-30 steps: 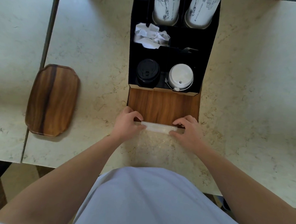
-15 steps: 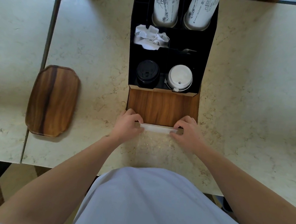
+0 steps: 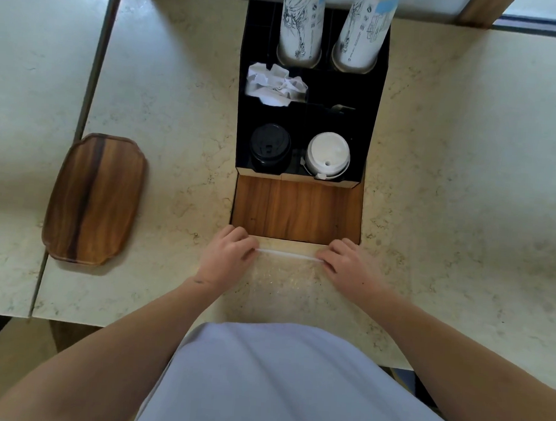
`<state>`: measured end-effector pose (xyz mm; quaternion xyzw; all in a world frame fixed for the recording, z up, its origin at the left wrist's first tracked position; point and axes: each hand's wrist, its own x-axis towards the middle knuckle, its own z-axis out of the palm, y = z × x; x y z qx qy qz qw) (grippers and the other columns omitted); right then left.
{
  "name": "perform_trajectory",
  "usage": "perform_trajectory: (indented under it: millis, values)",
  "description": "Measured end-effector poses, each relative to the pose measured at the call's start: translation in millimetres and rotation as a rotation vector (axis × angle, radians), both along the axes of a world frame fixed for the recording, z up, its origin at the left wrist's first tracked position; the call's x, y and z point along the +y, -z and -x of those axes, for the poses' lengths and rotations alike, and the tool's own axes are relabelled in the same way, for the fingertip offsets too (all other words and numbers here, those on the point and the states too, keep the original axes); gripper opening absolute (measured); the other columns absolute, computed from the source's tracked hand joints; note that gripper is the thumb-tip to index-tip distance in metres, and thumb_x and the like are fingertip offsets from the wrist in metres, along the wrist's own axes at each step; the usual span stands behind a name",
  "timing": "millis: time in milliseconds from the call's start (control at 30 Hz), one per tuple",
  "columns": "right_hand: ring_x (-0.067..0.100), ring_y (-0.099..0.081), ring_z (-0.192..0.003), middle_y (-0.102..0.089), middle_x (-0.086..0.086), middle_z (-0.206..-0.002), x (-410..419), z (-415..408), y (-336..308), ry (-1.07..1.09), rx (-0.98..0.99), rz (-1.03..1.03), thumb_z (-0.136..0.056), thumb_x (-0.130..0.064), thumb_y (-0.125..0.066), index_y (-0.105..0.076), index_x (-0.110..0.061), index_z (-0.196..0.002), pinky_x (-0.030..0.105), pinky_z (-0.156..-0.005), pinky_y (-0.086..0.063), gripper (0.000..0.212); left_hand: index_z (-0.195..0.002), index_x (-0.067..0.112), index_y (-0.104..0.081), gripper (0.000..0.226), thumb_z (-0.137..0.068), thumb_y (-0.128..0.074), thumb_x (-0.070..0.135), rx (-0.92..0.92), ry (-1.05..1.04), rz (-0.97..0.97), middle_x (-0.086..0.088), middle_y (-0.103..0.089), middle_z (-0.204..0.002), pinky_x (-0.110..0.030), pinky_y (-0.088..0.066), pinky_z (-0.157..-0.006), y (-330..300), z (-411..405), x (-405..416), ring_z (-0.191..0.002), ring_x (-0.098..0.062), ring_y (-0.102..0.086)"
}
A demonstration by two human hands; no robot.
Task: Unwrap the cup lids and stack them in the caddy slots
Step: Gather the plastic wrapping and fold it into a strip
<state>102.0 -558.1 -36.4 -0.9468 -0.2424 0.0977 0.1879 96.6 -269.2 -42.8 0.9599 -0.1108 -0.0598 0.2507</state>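
My left hand and my right hand each pinch one end of a clear plastic wrapper, stretched taut between them just in front of the caddy. Its upper edge is bunched into a thin white strip, and the rest lies as a crinkled sheet on the counter toward me. The black caddy has a wooden front panel. A stack of black lids fills its near left slot. In the near right slot sits a stack of white lids.
Crumpled white paper fills a middle caddy compartment. Two tall sleeves of paper cups stand at the back. A wooden tray lies on the counter to the left, beside a seam between two counter slabs.
Both hands have drawn back from the caddy's wooden front toward my body, taking the wrapper along. The strip between them now looks thinner and more stretched.
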Motion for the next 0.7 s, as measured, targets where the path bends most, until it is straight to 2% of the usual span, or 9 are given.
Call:
perform_trajectory:
  millis: [133,233,367,500,600,700]
  values:
    - [0.024,-0.06,-0.088,-0.063,0.004,-0.103,-0.4,5.4,-6.0,-0.094,0.026,0.128,-0.096,-0.017,-0.057,-0.066,-0.019,-0.128,0.038,-0.069,-0.053,0.033,-0.084,0.011,-0.078,0.006,-0.082,-0.078,0.007,-0.06,0.051,-0.061,-0.005,-0.066,-0.081,-0.038,-0.052,-0.065,-0.2,1.3,5.4,-0.077,-0.029,-0.058]
    - [0.022,-0.059,-0.09,-0.061,0.004,-0.107,1.8,9.9,-9.7,-0.03,0.043,0.14,-0.098,-0.021,-0.052,-0.06,-0.018,-0.135,0.038,-0.073,-0.054,0.038,-0.084,0.016,-0.078,0.007,-0.081,-0.079,0.01,-0.093,0.109,-0.131,-0.004,-0.065,-0.078,-0.037,-0.05,-0.064,-1.4,6.7,7.4,-0.073,-0.029,-0.059]
    - [0.019,-0.056,-0.09,-0.062,0.003,-0.103,12.1,4.6,-13.2,0.136,0.029,0.01,-0.099,-0.02,-0.051,-0.067,-0.015,-0.127,0.035,-0.075,-0.053,0.032,-0.083,0.017,-0.078,0.005,-0.081,-0.079,0.012,-0.117,0.176,-0.216,-0.004,-0.068,-0.078,-0.037,-0.05,-0.062,-4.0,9.8,6.0,-0.073,-0.029,-0.06]
    - [0.019,-0.055,-0.086,-0.064,0.0,-0.097,28.5,4.5,-15.0,0.012,-0.028,0.038,-0.096,-0.022,-0.058,-0.076,-0.018,-0.101,0.037,-0.072,-0.05,0.02,-0.083,0.015,-0.077,0.004,-0.081,-0.078,0.012,-0.121,0.207,-0.258,-0.005,-0.069,-0.081,-0.038,-0.051,-0.064,-3.2,11.7,6.9,-0.075,-0.03,-0.062]
    - [0.022,-0.056,-0.092,-0.067,-0.001,-0.101,41.3,10.7,-15.6,-0.033,-0.034,0.102,-0.092,-0.018,-0.059,-0.076,-0.02,-0.105,0.035,-0.073,-0.047,0.021,-0.083,0.015,-0.076,0.005,-0.084,-0.074,0.011,-0.107,0.22,-0.287,-0.005,-0.068,-0.081,-0.041,-0.052,-0.066,-3.4,12.1,9.0,-0.076,-0.03,-0.061]
    - [0.022,-0.054,-0.102,-0.064,-0.002,-0.117,47.5,15.6,-17.0,-0.078,0.004,0.21,-0.093,-0.017,-0.054,-0.069,-0.022,-0.116,0.036,-0.08,-0.045,0.028,-0.083,0.014,-0.072,0.006,-0.083,-0.072,0.009,-0.11,0.266,-0.323,-0.004,-0.065,-0.08,-0.041,-0.052,-0.066,-3.8,8.4,7.9,-0.074,-0.028,-0.058]
